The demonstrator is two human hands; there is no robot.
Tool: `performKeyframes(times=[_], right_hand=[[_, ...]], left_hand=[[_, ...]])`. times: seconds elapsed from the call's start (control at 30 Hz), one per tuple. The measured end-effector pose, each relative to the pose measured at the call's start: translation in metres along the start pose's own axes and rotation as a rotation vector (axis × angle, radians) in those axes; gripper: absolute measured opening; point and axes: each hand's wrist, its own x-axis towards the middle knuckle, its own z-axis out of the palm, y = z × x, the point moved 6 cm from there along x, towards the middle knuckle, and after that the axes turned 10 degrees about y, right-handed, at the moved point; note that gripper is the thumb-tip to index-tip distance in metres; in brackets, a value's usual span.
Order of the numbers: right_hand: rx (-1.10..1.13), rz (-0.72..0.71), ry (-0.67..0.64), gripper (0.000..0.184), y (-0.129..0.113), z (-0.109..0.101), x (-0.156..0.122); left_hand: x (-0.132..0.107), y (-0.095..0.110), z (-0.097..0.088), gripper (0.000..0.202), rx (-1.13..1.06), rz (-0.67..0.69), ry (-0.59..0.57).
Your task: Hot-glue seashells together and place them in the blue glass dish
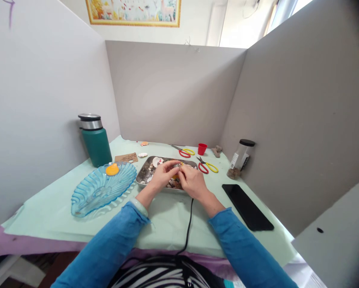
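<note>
Over a metal tray [141,176] of stones and shells, my left hand [163,175] and my right hand [193,181] meet fingertip to fingertip. Both are closed in a pinch. Whatever they hold is too small and too covered by the fingers to name; bits of yellow and orange show around the fingertips. A white shell-like piece [157,161] lies in the tray's back left part. My hands hide much of the tray's middle and right side.
Left stand a blue shell-shaped dish [99,196] with an orange piece [112,169] and a green bottle [97,144]. Two pairs of scissors [207,166], a red cup [202,149], a jar [241,160] and a black phone [247,206] are behind and right. Grey panels [176,92] enclose the table.
</note>
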Motion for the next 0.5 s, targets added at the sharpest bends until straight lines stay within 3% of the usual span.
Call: performKeyframes(times=[0.2, 0.33, 0.5], right_hand=[[0.018, -0.049, 0.01, 0.021, -0.004, -0.001, 0.0], [0.118, 0.011, 0.067, 0.024, -0.002, -0.006, 0.0], [0.184, 0.036, 0.112, 0.015, -0.002, -0.011, 0.001]], left_hand=[[-0.001, 0.004, -0.001, 0.036, 0.012, -0.033, 0.064], [-0.001, 0.007, -0.002, 0.029, 0.046, -0.033, 0.137], [0.0, 0.005, -0.003, 0.029, 0.072, -0.038, 0.142]])
